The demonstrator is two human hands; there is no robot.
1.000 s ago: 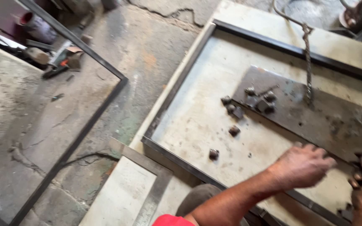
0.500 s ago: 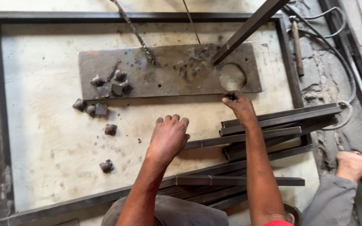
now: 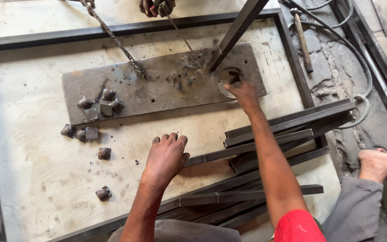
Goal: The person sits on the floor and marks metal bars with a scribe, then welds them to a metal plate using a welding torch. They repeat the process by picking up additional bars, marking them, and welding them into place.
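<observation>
Head view: left hand [image 3: 166, 154] flat, fingers spread on the steel bars [image 3: 269, 134]; right hand [image 3: 242, 89] fingertips pressing the rusty plate [image 3: 157, 89], gripping nothing.

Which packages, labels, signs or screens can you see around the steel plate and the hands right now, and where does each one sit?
None in view: no package, label, sign or screen.
Only bare metalwork shows: the rusty grey steel plate on the pale slab, dark steel bars stacked at the right, small grey metal blocks at the left.
The left hand rests flat on the slab; the right hand touches the plate by its round hole.
</observation>
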